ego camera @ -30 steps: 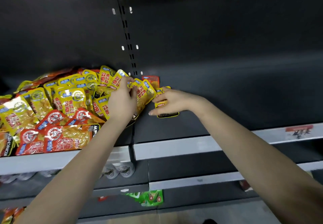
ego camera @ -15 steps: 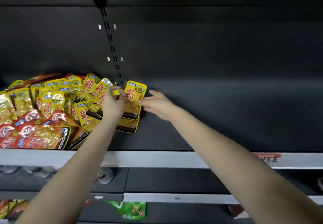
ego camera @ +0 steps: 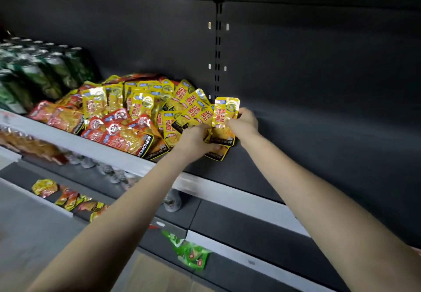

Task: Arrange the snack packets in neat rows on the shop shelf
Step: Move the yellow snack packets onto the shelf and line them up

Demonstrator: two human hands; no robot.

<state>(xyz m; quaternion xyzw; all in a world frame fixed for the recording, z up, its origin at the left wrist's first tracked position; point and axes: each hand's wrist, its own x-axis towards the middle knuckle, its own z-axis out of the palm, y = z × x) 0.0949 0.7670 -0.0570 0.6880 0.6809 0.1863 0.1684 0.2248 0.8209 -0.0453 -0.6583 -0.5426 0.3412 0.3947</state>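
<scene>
Head view: right hand pinches the right edge of a flat, rectangular yellow foil packet, held upright at the right end of the packet heap. Just beside it, left hand curls round a fanned bunch of yellow packets. The heap is glossy, crinkled foil in yellow and red, loose and overlapping, on the left part of the matte dark shelf. Smooth white front rail. Green cans in rows at far left. Glossy green packet on a lower shelf.
</scene>
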